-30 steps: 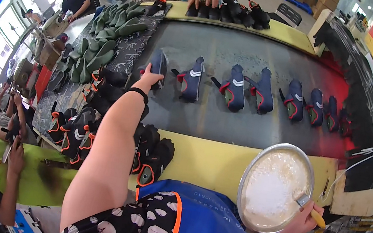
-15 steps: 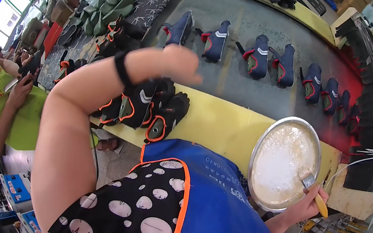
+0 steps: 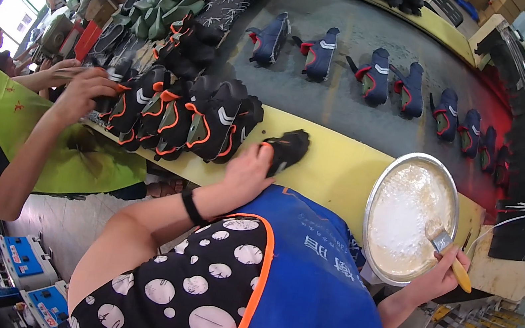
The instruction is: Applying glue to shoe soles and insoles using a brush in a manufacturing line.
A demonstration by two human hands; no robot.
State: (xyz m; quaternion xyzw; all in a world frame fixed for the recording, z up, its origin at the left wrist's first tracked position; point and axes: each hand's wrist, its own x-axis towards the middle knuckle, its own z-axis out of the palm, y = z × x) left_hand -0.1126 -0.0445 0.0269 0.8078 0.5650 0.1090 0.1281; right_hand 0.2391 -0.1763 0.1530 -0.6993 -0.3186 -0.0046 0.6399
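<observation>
My left hand (image 3: 249,174) is closed around one end of a black shoe upper (image 3: 290,152) with a bit of orange trim, over the yellow ledge in front of my blue apron. My right hand (image 3: 440,277) grips the yellow handle of a flat brush (image 3: 460,271). The brush's bristles rest in thick white paste inside a round metal bowl (image 3: 367,242) at the right. Just left of my left hand stands a tight row of black shoe uppers (image 3: 218,117) with orange edging and light stripes.
Beyond the yellow ledge (image 3: 336,164), navy shoe uppers (image 3: 376,79) with red edging lie spaced along a grey conveyor belt (image 3: 325,102). At the left, a co-worker in a green apron (image 3: 56,148) reaches to the black uppers. Green shoe-shaped pieces (image 3: 171,0) are heaped at the far left.
My left hand has come down from over the belt's near edge to the ledge and now holds a black shoe upper. The co-worker's hands have moved to the black row. My right hand still holds the brush.
</observation>
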